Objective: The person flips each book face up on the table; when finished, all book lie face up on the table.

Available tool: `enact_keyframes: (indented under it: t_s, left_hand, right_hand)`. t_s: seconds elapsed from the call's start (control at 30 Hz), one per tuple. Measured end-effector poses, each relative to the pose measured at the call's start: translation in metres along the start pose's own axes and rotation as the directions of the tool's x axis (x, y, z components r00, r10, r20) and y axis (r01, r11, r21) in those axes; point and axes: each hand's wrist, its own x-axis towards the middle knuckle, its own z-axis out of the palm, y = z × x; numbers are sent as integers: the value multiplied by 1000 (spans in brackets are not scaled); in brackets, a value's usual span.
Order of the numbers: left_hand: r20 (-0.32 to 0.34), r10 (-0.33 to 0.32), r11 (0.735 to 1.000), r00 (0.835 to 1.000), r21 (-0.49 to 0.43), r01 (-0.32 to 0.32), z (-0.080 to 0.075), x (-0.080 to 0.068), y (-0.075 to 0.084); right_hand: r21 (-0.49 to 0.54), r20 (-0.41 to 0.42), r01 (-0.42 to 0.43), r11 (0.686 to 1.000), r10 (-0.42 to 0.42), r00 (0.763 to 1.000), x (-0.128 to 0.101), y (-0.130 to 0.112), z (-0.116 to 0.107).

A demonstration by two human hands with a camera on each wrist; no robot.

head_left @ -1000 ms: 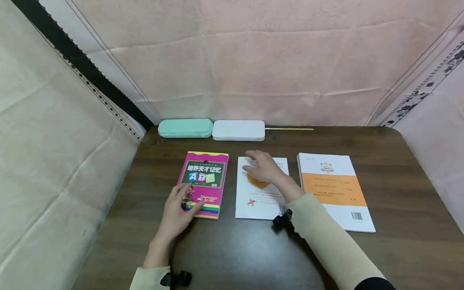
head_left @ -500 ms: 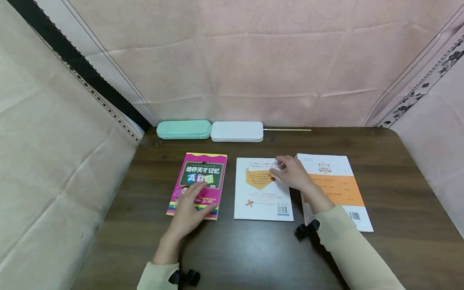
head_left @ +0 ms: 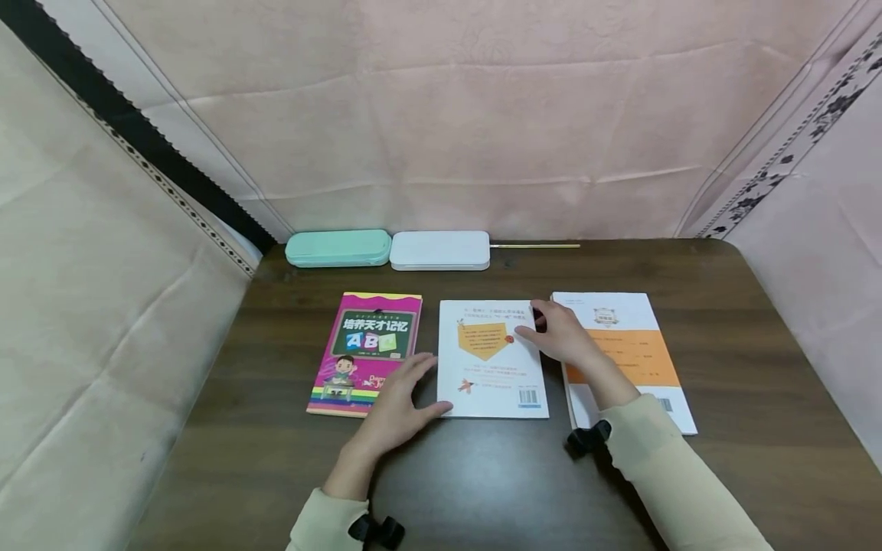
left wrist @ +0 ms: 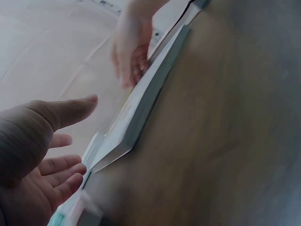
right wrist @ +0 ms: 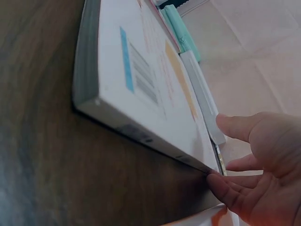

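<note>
A thick white book [head_left: 492,375] with an orange badge lies flat in the middle of the table. My right hand [head_left: 561,334] is at its upper right edge; in the right wrist view, fingertips [right wrist: 218,186] touch the book's side while the thumb stays apart above the cover. My left hand [head_left: 396,413] hovers by the book's lower left edge, its thumb and fingers spread. In the left wrist view, a gap shows between that hand [left wrist: 33,160] and the white book [left wrist: 136,103]. The pink book [head_left: 375,369] lies left, partly hidden by the left hand.
Right of the middle lies a white and orange book [head_left: 623,348], partly covered by the right arm. A mint case [head_left: 338,249], a white case [head_left: 441,251] and a thin gold rod [head_left: 536,246] line the table's back edge by the cloth wall [head_left: 441,138].
My left hand has moved right, from over the pink book to the middle white book. My right hand has shifted from above the white book to its right edge.
</note>
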Motion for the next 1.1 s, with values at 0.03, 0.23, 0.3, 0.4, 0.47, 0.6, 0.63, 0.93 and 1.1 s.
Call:
enact_keyframes:
  t_s: [0.03,0.23,0.3,0.4,0.47,0.6,0.63,0.93,1.1]
  left_hand:
    - [19,0,1000,1000,3,0,3,0,1]
    - [63,-5,1000,998,16,4,11,2,1]
    - [60,-11,1000,998,19,10,11,2,0]
    - [52,-19,999,998,29,18,11,2,-2]
    - [46,-30,999,998,33,28,10,1,-3]
    - [42,-66,998,997,28,65,9,0,-4]
    - [41,-72,997,997,22,71,9,1,-3]
    - [26,-64,998,998,26,63,14,5,-1]
    - [71,-55,998,996,15,54,17,5,1]
  right_hand:
    - [0,1,1,1000,-1,1000,1,0,0]
    - [3,3,57,998,-57,998,10,-1,5]
    - [-5,5,74,997,-74,997,12,-1,6]
    - [-17,12,88,996,-88,996,15,-3,8]
    - [-18,23,84,996,-84,996,16,-5,9]
    - [-15,66,55,998,-54,996,20,-10,10]
    - [-10,71,45,999,-44,996,21,-10,9]
    - [151,-91,81,985,-68,994,13,7,-2]
    - [248,-93,176,953,-157,983,7,22,-12]
